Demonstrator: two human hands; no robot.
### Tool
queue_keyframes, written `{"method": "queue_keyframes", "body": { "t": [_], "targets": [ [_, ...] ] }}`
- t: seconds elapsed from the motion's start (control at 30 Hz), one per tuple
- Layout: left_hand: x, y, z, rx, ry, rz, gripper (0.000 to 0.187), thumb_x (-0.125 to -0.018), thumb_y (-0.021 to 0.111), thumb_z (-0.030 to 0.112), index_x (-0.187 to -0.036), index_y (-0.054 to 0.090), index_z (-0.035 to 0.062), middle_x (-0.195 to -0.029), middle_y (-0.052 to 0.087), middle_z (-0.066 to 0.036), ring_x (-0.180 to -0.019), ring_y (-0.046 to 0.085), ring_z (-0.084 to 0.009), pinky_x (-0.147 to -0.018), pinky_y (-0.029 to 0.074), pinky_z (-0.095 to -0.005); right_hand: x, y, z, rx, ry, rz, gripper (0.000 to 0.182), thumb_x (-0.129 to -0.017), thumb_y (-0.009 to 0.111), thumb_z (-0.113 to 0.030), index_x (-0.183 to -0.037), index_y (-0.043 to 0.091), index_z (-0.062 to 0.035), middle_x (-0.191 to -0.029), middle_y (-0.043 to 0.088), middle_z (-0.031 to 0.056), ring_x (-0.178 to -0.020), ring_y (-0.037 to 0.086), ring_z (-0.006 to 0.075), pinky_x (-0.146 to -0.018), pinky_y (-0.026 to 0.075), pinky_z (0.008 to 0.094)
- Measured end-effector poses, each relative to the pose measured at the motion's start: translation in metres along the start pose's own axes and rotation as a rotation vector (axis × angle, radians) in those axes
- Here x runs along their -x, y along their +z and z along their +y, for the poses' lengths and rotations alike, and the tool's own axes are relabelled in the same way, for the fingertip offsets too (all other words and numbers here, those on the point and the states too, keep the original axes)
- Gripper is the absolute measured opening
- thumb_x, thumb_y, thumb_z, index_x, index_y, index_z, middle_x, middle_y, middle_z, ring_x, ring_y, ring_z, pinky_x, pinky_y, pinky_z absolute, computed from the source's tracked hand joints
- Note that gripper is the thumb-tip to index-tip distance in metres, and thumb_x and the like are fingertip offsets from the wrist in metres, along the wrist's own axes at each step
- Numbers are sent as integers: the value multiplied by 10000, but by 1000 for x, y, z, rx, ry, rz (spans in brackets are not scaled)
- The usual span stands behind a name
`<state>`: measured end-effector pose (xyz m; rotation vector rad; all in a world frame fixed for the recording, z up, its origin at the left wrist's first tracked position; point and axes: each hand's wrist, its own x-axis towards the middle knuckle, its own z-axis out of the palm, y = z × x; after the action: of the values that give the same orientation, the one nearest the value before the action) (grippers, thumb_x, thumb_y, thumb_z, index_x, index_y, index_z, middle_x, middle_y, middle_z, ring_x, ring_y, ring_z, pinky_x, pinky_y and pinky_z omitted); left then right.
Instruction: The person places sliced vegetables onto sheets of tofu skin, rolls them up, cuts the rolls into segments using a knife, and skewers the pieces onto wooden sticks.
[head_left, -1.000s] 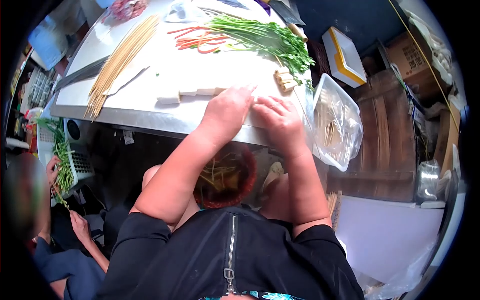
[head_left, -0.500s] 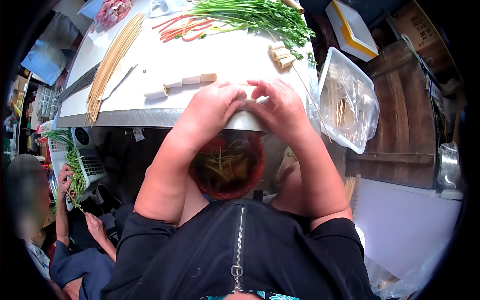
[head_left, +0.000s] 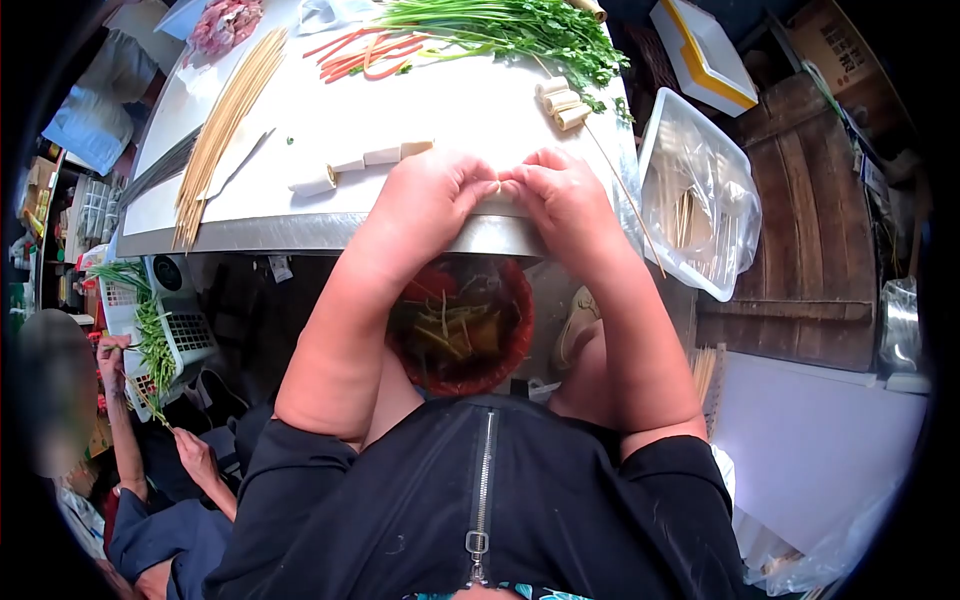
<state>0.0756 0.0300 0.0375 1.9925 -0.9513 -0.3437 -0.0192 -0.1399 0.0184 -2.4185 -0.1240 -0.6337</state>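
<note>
Close to the table's front edge, my left hand (head_left: 432,195) and my right hand (head_left: 562,190) meet fingertip to fingertip. Both are closed in a pinch; a small pale bit shows between them, too little to name. Left of my hands, a row of short pale rolls (head_left: 382,156) lies on the white table (head_left: 300,120), one roll (head_left: 314,182) turned at an angle. Beyond my right hand, several pale rolls (head_left: 563,104) sit threaded on a long thin skewer (head_left: 622,190) that juts past the table edge.
Leafy green herbs (head_left: 520,35) and red strips (head_left: 370,60) lie at the back. Bamboo skewers (head_left: 230,120) spread at the left. A plastic-lined white bin (head_left: 740,215) stands right; a red tub (head_left: 515,340) is below. Another person's hand (head_left: 195,457) holds green stalks beside a basket (head_left: 190,335).
My fingertips have drawn together into a tight pinch, where they were spread a little apart around a pale piece. The other person's upper hand has shifted slightly left and down.
</note>
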Motion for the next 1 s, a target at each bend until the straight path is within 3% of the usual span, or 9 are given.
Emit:
{"method": "queue_keyframes", "body": {
  "t": [0.17, 0.33, 0.4, 0.43, 0.53, 0.7, 0.8, 0.87, 1.0],
  "targets": [
    [2, 10, -9, -212, 261, 85, 188, -857, 671, 127, -996, 650, 2, -868, 639, -165, -824, 630, -348, -745, 506, -378, -4, -7, 2, -34, -65, -12, 192, -780, 725, -133, -938, 678, -34, -884, 622, 120, -855, 595, 328, -775, 487, 415],
    [2, 6, -4, -275, 182, -19, 198, -879, 640, 171, -998, 641, 13, -902, 635, -189, -866, 619, -377, -763, 498, -419, -6, -4, -9, -44, -26, 5, 258, -749, 760, -132, -967, 649, -50, -890, 632, 106, -839, 598, 311, -754, 490, 411],
    [10, 1, -3, -230, 191, -87, 221, -893, 622, 216, -998, 646, 23, -923, 638, -202, -879, 621, -382, -772, 493, -436, -1, -16, -21, -125, 275, -219, 240, -755, 756, -120, -958, 649, -49, -854, 636, 110, -802, 603, 308, -724, 499, 394],
    [12, 0, -2, -249, 177, -108, 220, -894, 621, 212, -1002, 647, 23, -922, 639, -202, -878, 621, -381, -768, 494, -433, 5, -16, -12, -182, 118, -176, 213, -761, 750, -115, -939, 660, -39, -813, 632, 114, -778, 611, 306, -711, 506, 378],
    [10, -4, 6, -227, 52, -198, 242, -893, 628, 228, -1010, 651, 18, -916, 637, -199, -883, 620, -374, -761, 495, -429, 4, -18, -12, -156, 111, -181, 178, -766, 744, -117, -904, 674, -29, -822, 633, 125, -798, 618, 304, -730, 508, 377],
    [14, 0, -1, -36, 154, -28, 261, -816, 718, 89, -1030, 584, 21, -870, 577, -135, -769, 584, -257, -698, 493, -343, -1, -11, 1, -157, 86, -152, 155, -808, 717, -120, -934, 698, -31, -879, 635, 138, -835, 624, 305, -740, 507, 375],
    [9, 7, -3, -131, 150, 26, 226, -848, 699, 121, -1013, 586, 17, -882, 582, -141, -777, 588, -275, -709, 493, -356, 1, -4, 3, -129, 91, -132, 161, -825, 704, -113, -967, 701, -37, -902, 633, 129, -849, 623, 304, -753, 507, 367],
    [7, 10, -5, -197, 211, 74, 223, -860, 690, 141, -1011, 585, 15, -875, 579, -141, -790, 590, -287, -717, 492, -365, 2, 1, 1, -153, 83, 97, 160, -827, 694, -104, -976, 698, -45, -920, 633, 118, -865, 621, 304, -763, 509, 367],
    [5, 18, -14, -296, 252, 177, 236, -861, 680, 146, -1035, 595, 10, -894, 589, -158, -833, 598, -327, -745, 488, -397, 0, 5, 1, -59, 28, 38, 150, -815, 692, -91, -960, 694, -51, -944, 635, 114, -882, 619, 307, -771, 512, 374]
  ]
}}
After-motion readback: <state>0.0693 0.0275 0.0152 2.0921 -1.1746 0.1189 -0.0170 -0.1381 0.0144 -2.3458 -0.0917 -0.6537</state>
